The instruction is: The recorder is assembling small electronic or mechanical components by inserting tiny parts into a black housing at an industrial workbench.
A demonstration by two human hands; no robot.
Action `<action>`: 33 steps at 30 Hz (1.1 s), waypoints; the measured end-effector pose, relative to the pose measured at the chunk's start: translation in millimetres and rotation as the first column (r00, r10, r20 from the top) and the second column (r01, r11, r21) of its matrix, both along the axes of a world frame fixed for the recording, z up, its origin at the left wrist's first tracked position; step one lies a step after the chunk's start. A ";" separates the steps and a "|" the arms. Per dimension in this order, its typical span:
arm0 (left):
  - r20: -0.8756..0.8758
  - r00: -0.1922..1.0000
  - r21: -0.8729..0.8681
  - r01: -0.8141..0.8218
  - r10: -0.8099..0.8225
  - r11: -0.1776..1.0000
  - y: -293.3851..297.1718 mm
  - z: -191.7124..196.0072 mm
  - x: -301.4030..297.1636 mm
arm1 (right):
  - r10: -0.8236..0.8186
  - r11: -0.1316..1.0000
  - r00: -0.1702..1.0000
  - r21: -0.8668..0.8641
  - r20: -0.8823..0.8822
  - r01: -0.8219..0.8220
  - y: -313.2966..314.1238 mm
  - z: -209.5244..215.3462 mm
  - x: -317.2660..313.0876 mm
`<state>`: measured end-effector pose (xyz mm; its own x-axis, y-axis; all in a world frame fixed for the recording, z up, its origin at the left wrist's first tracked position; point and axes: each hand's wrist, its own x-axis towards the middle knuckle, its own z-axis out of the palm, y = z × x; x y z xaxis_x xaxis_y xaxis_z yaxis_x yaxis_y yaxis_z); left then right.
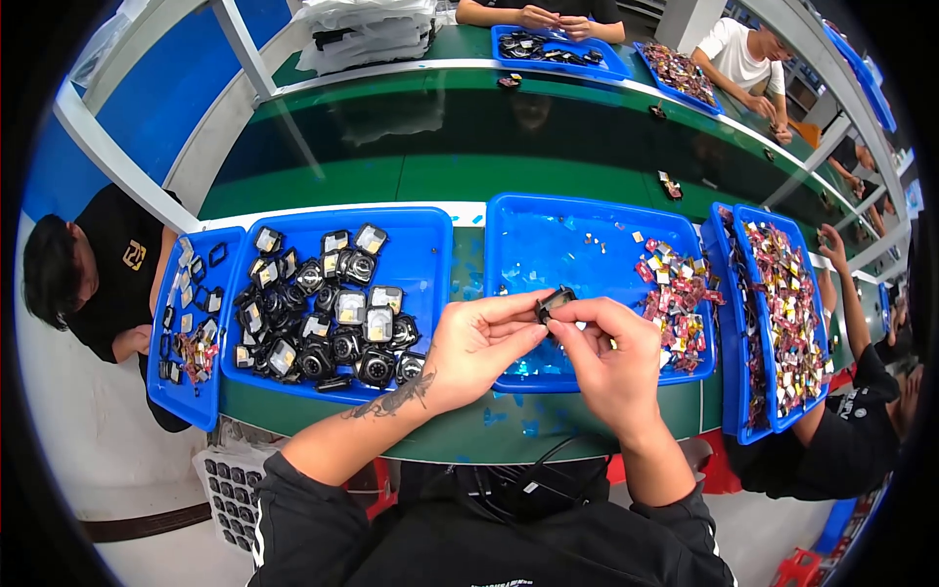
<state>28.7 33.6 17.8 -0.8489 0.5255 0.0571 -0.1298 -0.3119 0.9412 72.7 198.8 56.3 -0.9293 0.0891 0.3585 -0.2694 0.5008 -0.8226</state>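
Both of my hands meet over the near side of the middle blue tray (pixel 553 230). They hold a small black watch case (pixel 556 300) between the fingertips. My left hand (pixel 474 347) pinches it from the left, thumb and fingers closed. From the right, my right hand (pixel 616 357) grips it with thumb and forefinger. The fingers hide part of the case. Small red circuit pieces with white and yellow parts (pixel 675 298) lie heaped at the tray's right side. Left of my hands, another blue tray (pixel 421 245) holds many black watch cases (pixel 318 303), some showing silvery rectangular parts.
At right, stacked blue trays (pixel 729 342) carry more red circuit pieces (pixel 787 308). A narrow blue tray (pixel 181 386) stands far left beside a person (pixel 93 284). Beyond a white rail runs a green belt (pixel 430 171) with a few small parts. Other people work across it.
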 end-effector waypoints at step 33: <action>-0.723 0.689 -0.307 -0.261 -0.046 0.915 -6.0 17.5 -1.6 | 0.172 0.833 0.966 -0.552 0.195 -0.037 15.2 -13.4 15.9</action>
<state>27.2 27.5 35.3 -0.6833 0.5431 0.4879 0.6282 0.0969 0.7720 88.6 214.0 43.0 -0.9928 0.1031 0.0603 -0.0668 -0.0614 -0.9959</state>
